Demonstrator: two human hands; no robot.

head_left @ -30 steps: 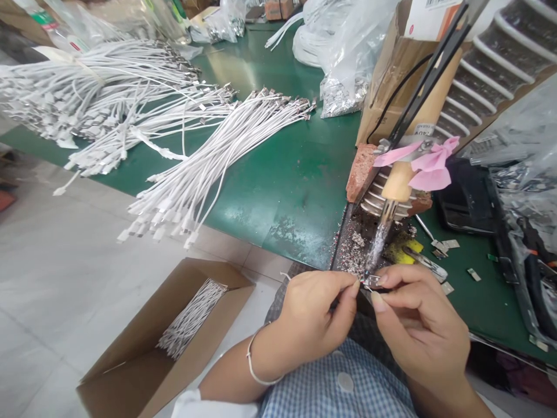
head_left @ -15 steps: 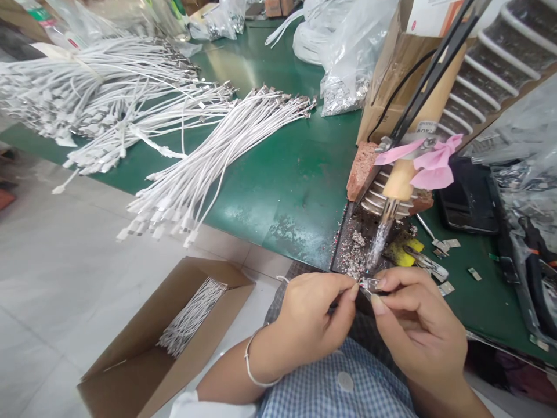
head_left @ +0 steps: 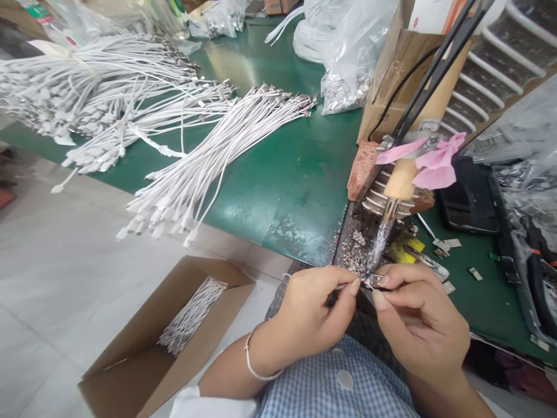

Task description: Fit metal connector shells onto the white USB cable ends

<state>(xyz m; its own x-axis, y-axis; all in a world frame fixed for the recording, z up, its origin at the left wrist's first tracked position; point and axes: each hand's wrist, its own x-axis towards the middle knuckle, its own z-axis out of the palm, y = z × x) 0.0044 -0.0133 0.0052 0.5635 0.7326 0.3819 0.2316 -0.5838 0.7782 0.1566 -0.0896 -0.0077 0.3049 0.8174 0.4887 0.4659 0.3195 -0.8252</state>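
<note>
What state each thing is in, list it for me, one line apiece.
Left hand: fingers closed on a thin cable
Right hand: fingers pinching a small metal connector
Soldering iron: mounted tip down by the connector; hot or cold, can't tell
Cardboard box: open, white cables inside
Front cable bundle: overhanging the edge of the green table
Pink ribbon: knotted

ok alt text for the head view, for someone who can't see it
Left hand pinches a thin cable, right hand a small metal plug, close to a soldering iron; white cables lie on a green table and in a cardboard box.
</note>
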